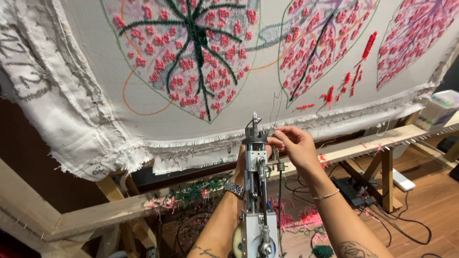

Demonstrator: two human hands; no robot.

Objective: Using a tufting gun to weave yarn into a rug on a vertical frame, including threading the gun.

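Tufting gun: the metal tufting gun (pixel 258 191) stands upright in the near middle, its needle tip just below the cloth's lower edge, not touching it.
Left hand: the left hand (pixel 240 165) is mostly hidden behind the gun's body and seems wrapped around it; a metal watch (pixel 234 188) sits on that wrist.
Right hand: the right hand (pixel 292 143) is pinched closed at the gun's head, fingertips on a small part or thread there; which one I cannot tell.
Work done: on the stretched cloth (pixel 95 71), the left leaf (pixel 189 52) has dark green veins and many pink tufts; two further leaves carry pink tufts.
Work left: bare weave shows between tufts and all around the outlines.
Frame: a wooden frame (pixel 110 212) holds the cloth.
Floor: yarn scraps (pixel 296 220), cables and a power strip lie on wooden boards.
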